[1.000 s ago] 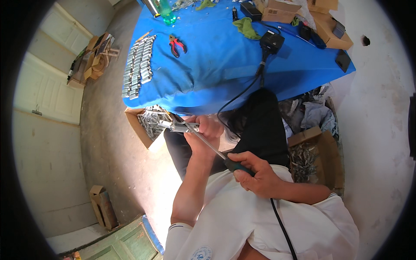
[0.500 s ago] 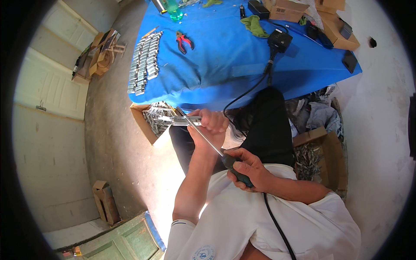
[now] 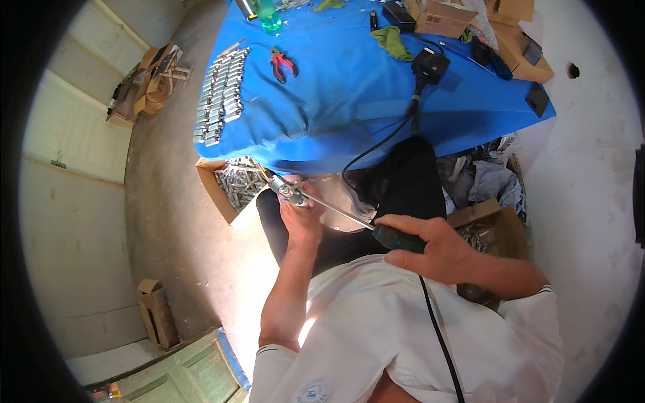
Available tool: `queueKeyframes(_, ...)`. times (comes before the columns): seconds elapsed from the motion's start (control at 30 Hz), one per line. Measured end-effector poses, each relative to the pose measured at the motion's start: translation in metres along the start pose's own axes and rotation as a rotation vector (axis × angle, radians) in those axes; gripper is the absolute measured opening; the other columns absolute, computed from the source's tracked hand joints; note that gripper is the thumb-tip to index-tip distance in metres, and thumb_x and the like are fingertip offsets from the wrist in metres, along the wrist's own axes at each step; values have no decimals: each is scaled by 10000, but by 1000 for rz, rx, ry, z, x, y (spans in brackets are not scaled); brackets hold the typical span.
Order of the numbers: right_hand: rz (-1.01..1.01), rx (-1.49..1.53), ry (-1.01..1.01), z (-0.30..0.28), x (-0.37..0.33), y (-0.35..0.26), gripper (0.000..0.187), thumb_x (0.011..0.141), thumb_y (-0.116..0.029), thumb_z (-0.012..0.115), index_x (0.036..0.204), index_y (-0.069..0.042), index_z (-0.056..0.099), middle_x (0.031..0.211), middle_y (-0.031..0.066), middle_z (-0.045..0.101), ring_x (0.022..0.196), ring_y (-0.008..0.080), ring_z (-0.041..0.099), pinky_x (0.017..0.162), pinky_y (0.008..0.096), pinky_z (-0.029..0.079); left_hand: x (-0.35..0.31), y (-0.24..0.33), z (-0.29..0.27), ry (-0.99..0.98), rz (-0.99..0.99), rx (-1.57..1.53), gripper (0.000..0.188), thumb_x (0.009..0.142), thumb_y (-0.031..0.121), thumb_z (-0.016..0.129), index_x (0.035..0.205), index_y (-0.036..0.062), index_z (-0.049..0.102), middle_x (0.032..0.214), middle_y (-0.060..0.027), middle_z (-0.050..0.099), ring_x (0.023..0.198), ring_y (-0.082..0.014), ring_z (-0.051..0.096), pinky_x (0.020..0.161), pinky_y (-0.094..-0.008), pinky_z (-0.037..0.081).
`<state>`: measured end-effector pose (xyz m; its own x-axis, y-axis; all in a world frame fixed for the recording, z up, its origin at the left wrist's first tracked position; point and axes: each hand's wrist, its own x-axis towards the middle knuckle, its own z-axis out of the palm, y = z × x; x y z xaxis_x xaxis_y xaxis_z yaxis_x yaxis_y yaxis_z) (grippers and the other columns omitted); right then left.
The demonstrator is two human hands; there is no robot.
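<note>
My left hand (image 3: 301, 218) is closed around a silvery metal part (image 3: 287, 191), perhaps a hinge, above my lap and just off the table's near edge. My right hand (image 3: 437, 245) grips the dark handle of a screwdriver (image 3: 349, 216), thumb below and fingers along the top. Its long thin shaft slants up and left to the metal part. The tip lies at or behind the part, and whether it touches I cannot tell. Rows of similar silvery metal parts (image 3: 220, 94) lie at the left of the blue-covered table (image 3: 322, 101), with red-handled pliers (image 3: 282, 66) beside them.
Below the table's left corner stands a cardboard box (image 3: 213, 191) full of metal pieces. Another open box (image 3: 507, 232) is at my right. A black device (image 3: 430, 65) with a cable (image 3: 376, 148), a green cloth (image 3: 392, 43) and a phone-like black slab (image 3: 537, 99) rest on the table.
My left hand has turned the metal part from sideways to a downward slant. The right hand has moved right and up, so the screwdriver lies flatter, and its grip has changed.
</note>
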<state>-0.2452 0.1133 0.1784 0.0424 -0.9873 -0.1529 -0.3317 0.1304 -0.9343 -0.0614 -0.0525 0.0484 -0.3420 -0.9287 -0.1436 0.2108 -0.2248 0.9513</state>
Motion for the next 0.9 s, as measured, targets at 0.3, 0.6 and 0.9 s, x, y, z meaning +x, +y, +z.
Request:
queueKeyframes(0.3,-193,-508,-27,-40,11,1,443,767,-167,705,1181,-58,591,762,151,616,686,319,607,623,385,486,-31,-7,8,-10,-169,-131,237,896,219,433,706,77,434,573,-25,412,467,-134,383,433,-281,272)
queueKeyframes(0.6,-60,-363,-84,-52,21,-9,350,819,-192,641,1122,-20,610,787,172,630,701,289,621,620,342,478,-34,3,22,-13,-471,-277,544,975,516,283,631,110,399,501,24,286,421,-93,236,402,-256,168)
queueKeyframes(0.9,196,-234,-195,-47,27,-26,285,859,-224,556,1035,-2,586,791,199,617,729,352,600,660,397,454,-34,15,20,-101,-418,-225,569,945,606,345,646,128,421,538,44,294,432,-60,204,403,-227,148)
